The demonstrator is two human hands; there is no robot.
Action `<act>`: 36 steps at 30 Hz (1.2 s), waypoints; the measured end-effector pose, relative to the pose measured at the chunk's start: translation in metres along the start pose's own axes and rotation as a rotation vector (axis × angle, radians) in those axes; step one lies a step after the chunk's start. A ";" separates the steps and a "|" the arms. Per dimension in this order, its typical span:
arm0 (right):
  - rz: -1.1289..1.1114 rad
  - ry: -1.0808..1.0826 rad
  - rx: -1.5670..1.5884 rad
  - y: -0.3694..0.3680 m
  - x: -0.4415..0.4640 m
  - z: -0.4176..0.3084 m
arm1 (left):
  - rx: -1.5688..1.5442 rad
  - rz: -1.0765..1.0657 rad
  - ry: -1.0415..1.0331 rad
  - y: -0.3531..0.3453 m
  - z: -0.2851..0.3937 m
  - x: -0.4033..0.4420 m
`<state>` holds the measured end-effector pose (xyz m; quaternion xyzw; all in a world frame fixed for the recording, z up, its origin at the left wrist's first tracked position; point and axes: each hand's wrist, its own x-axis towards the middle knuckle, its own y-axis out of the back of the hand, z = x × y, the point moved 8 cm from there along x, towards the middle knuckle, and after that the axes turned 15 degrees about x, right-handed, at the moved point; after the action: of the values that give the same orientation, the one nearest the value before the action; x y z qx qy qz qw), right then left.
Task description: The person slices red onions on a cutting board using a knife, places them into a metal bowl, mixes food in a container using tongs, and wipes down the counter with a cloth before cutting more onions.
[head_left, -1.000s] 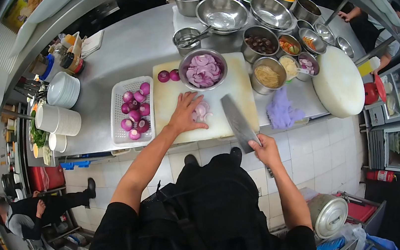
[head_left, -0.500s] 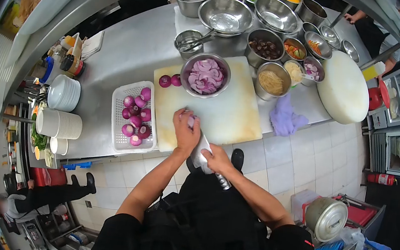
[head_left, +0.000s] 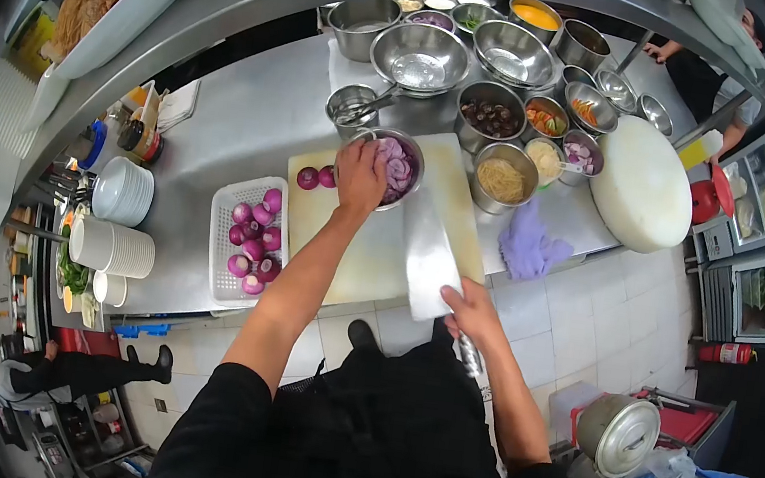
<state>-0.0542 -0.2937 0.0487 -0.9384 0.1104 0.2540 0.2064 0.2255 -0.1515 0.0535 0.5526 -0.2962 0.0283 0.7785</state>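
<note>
My left hand [head_left: 361, 175] is over the left side of a steel bowl [head_left: 417, 178] of sliced red onion [head_left: 397, 166]; its fingers bend down into the bowl, and whether they hold any slices is hidden. In my right hand [head_left: 472, 315] is a broad cleaver [head_left: 428, 254], its blade pointing away over the cutting board [head_left: 333, 252]. Two small red onions [head_left: 316, 177] lie on the board left of the bowl. Several peeled red onions [head_left: 255, 238] fill a white basket [head_left: 215, 247] beside the board.
Steel pots and bowls [head_left: 420, 57] stand behind the board. A purple cloth [head_left: 531, 245] and thick round white block [head_left: 642, 185] are at the right, stacked bowls [head_left: 114, 246] at the left. One person [head_left: 79, 376] is lower left, another [head_left: 708, 78] upper right.
My left hand has moved from the near part of the board up to the onion bowl. The cleaver has swung away from my left hand, toward the right, still in my right hand.
</note>
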 end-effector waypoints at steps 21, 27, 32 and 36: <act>-0.066 0.035 -0.775 -0.034 0.009 0.017 | 0.661 -0.608 -0.154 -0.003 -0.125 -0.018; -0.085 -0.007 -0.723 -0.035 0.009 0.015 | 0.322 -0.323 -0.006 0.041 -0.061 -0.116; -0.097 0.058 -0.835 -0.049 0.012 0.007 | -0.130 -0.252 0.061 0.068 -0.039 -0.165; -0.133 0.249 -1.022 -0.078 0.005 -0.001 | -0.319 -0.084 0.060 0.085 -0.045 -0.163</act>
<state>-0.0258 -0.2253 0.0725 -0.9474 -0.0636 0.1485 -0.2764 0.0790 -0.0323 0.0354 0.4329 -0.2503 -0.0352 0.8653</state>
